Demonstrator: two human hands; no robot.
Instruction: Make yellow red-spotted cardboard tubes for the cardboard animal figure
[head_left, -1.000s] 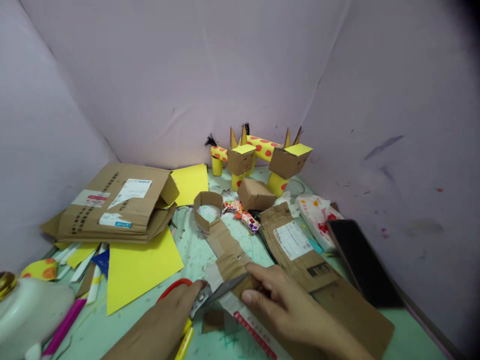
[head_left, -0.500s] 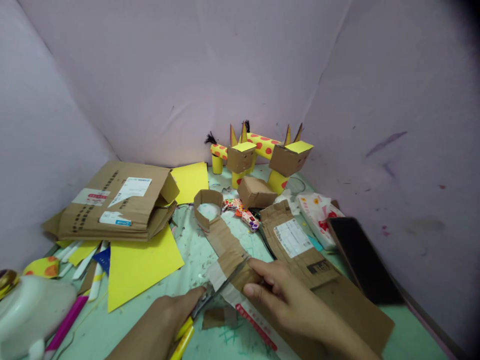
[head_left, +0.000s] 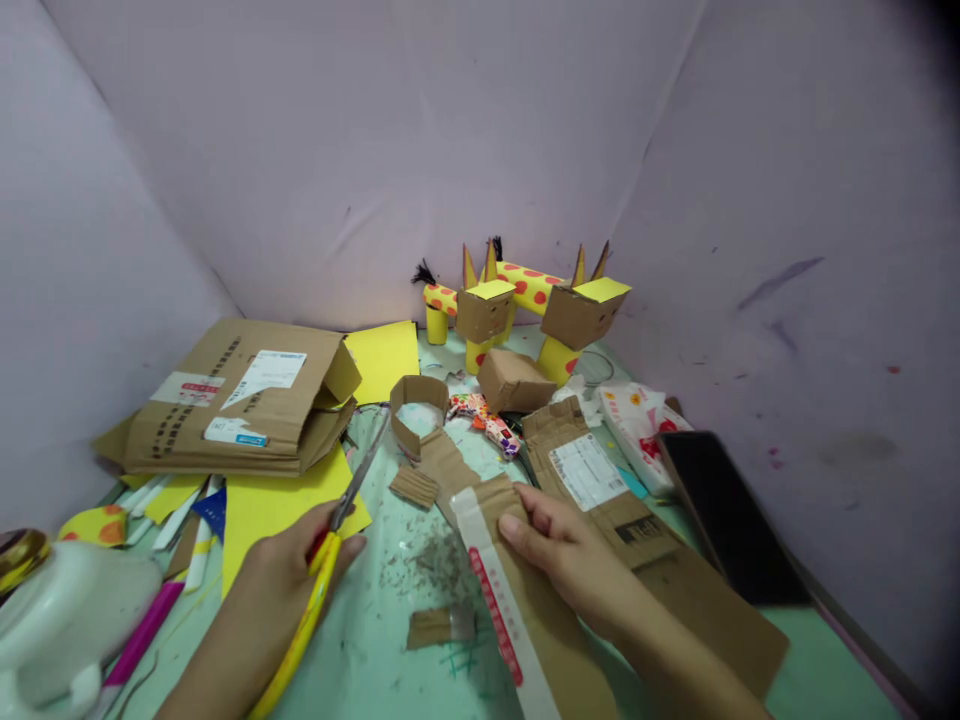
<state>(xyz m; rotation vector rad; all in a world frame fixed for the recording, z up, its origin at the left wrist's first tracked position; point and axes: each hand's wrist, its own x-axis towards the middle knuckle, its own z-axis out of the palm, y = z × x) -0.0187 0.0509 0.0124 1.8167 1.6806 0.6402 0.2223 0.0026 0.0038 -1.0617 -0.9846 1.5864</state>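
My left hand (head_left: 289, 565) grips a pair of scissors (head_left: 341, 510) with red and yellow handles; the closed blades point up and away over the yellow paper sheet (head_left: 277, 505). My right hand (head_left: 559, 555) rests flat on a cardboard piece (head_left: 517, 590) that has white tape with red print along its left edge. A curled cardboard strip (head_left: 424, 415) lies just beyond it. A small cut-off cardboard scrap (head_left: 414, 486) sits between the hands, and another scrap (head_left: 439, 626) lies nearer to me.
A stack of flattened cardboard boxes (head_left: 240, 405) lies at the left. Cardboard giraffe-like figures (head_left: 536, 310) stand at the back. A dark phone (head_left: 727, 515) and a tissue pack (head_left: 637, 425) are at the right. A white object (head_left: 60, 625) and pens (head_left: 142, 635) sit at the near left.
The scissors have left the cardboard and swung left and up, blades now closed. A strip end is cut free. My right hand has slid the cardboard piece slightly.
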